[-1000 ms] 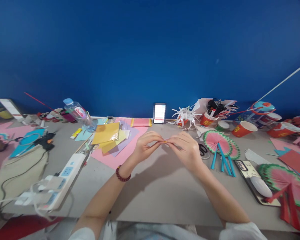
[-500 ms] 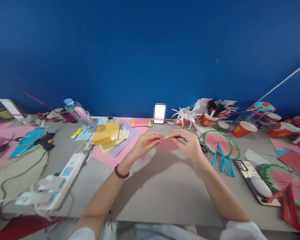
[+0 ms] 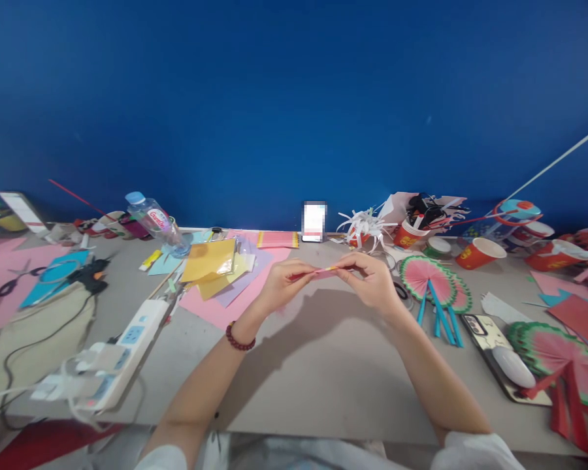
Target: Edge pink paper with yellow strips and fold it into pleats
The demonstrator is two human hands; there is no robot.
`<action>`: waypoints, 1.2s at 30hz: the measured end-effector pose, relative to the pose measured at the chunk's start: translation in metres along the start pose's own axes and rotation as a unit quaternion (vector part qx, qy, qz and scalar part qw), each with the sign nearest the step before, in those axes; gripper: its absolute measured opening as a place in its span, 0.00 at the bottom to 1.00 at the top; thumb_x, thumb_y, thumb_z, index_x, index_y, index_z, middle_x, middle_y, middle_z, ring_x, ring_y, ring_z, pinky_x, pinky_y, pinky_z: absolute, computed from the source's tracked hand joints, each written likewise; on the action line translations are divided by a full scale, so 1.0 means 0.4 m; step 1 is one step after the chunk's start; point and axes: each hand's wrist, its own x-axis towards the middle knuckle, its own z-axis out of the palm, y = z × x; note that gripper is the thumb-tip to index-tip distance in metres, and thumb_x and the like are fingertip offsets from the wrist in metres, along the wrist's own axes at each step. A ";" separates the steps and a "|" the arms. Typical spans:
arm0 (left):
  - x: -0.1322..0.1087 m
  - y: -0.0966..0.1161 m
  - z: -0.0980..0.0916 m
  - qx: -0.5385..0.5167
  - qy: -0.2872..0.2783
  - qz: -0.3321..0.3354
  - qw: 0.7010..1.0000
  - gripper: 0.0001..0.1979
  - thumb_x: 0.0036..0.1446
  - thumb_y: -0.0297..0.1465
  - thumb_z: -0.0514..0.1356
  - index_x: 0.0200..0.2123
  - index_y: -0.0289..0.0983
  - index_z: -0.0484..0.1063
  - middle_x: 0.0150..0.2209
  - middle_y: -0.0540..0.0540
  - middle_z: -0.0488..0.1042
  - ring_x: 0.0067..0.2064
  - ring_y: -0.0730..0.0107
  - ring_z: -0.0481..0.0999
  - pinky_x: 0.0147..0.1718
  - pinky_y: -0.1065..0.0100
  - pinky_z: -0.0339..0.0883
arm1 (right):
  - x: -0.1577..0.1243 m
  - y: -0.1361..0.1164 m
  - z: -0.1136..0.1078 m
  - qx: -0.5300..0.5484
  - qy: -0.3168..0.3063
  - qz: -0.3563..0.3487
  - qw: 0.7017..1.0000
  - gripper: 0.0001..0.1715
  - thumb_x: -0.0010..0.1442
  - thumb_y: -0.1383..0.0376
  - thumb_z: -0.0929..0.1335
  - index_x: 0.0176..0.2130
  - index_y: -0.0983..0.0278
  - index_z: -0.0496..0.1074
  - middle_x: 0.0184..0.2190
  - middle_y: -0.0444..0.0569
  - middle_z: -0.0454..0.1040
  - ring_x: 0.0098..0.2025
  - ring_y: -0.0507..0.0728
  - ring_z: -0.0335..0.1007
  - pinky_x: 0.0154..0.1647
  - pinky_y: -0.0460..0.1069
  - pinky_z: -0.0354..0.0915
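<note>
Both my hands are raised over the middle of the grey table (image 3: 323, 378), pinching a narrow folded strip of pink paper with a yellow edge (image 3: 326, 271). My left hand (image 3: 281, 287), with a dark red bead bracelet on its wrist, grips the strip's left end between thumb and fingers. The right end is pinched by my right hand (image 3: 370, 282). The strip is held about level, a little above the tabletop.
Loose coloured sheets (image 3: 220, 271) lie to the left, with a water bottle (image 3: 154, 222), a glue gun (image 3: 91, 273) and a power strip (image 3: 122, 349). Pink-green paper fans (image 3: 434, 281), scissors (image 3: 399, 294), a phone (image 3: 500, 356) and red paper cups (image 3: 477, 251) lie right.
A second ago my hands held a tightly folded strip. Half a second ago a pink flap hung open below it. Now the flap is folded up and the strip is narrow again.
</note>
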 end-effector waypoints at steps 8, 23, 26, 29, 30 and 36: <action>-0.003 0.009 0.002 0.102 0.016 0.074 0.992 0.08 0.61 0.30 0.56 0.33 0.36 0.76 0.29 0.46 0.77 0.30 0.71 0.74 0.31 0.68 0.67 | 0.004 -0.009 -0.005 0.010 -0.034 0.021 0.999 0.15 0.54 0.60 0.72 0.42 0.62 0.75 0.38 0.50 0.77 0.39 0.55 0.73 0.40 0.50 0.71; -0.006 0.014 0.011 0.133 0.015 0.088 0.987 0.08 0.62 0.29 0.56 0.35 0.37 0.76 0.29 0.46 0.77 0.30 0.72 0.73 0.30 0.70 0.66 | 0.007 -0.001 -0.008 -0.016 -0.017 -0.024 0.999 0.07 0.57 0.61 0.70 0.33 0.58 0.80 0.33 0.48 0.78 0.36 0.56 0.74 0.39 0.51 0.71; -0.005 0.015 0.009 0.103 -0.001 0.050 0.993 0.10 0.62 0.32 0.55 0.37 0.38 0.76 0.30 0.46 0.77 0.32 0.71 0.73 0.32 0.69 0.67 | 0.005 -0.002 -0.005 -0.024 -0.004 -0.023 0.999 0.07 0.57 0.62 0.70 0.33 0.58 0.80 0.30 0.48 0.78 0.33 0.55 0.74 0.34 0.50 0.70; -0.002 0.018 0.001 0.068 -0.032 0.002 0.997 0.11 0.62 0.35 0.56 0.41 0.39 0.76 0.34 0.45 0.78 0.34 0.70 0.75 0.33 0.69 0.68 | 0.004 -0.002 -0.007 -0.030 0.011 -0.024 0.999 0.07 0.57 0.63 0.69 0.33 0.59 0.79 0.30 0.48 0.78 0.32 0.55 0.74 0.32 0.49 0.69; -0.001 0.017 -0.002 0.060 -0.045 -0.010 0.997 0.11 0.62 0.35 0.56 0.42 0.39 0.76 0.35 0.45 0.78 0.34 0.70 0.75 0.33 0.70 0.68 | 0.004 -0.002 -0.008 -0.031 0.011 -0.022 0.999 0.07 0.57 0.64 0.69 0.32 0.60 0.79 0.29 0.48 0.78 0.32 0.55 0.74 0.32 0.49 0.69; -0.004 0.006 -0.006 0.103 -0.047 -0.001 0.994 0.11 0.63 0.32 0.54 0.35 0.38 0.77 0.30 0.47 0.77 0.32 0.71 0.73 0.31 0.71 0.66 | 0.010 -0.011 -0.015 -0.051 -0.040 -0.008 0.998 0.07 0.58 0.63 0.69 0.34 0.61 0.78 0.33 0.49 0.78 0.36 0.56 0.74 0.35 0.49 0.70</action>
